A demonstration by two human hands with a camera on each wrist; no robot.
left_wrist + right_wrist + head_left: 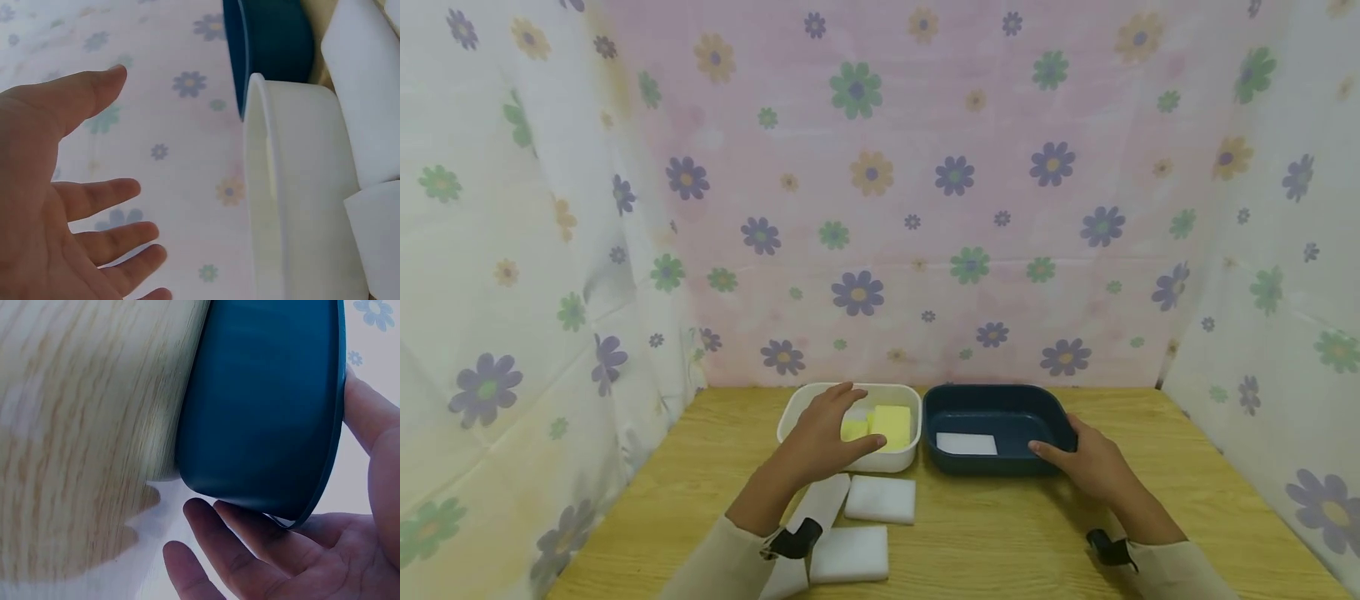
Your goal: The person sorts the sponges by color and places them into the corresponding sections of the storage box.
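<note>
My left hand [820, 437] hovers over the left part of a white plastic basin [904, 461], fingers spread and holding nothing. Yellow sponge blocks [892, 425] lie in that basin, partly hidden by the hand. Beside it on the right stands a dark blue basin [1003, 465] with a flat white sponge block [966, 444] inside. My right hand [1093, 462] grips the blue basin's right end, its thumb over the rim and its fingers along the outer wall [262, 412].
In front of the white basin, white sponge blocks [881, 500] lie on the wood-grain table [985, 542], some partly behind my left forearm. A flowered cloth [917, 208] hangs behind the table and at both sides.
</note>
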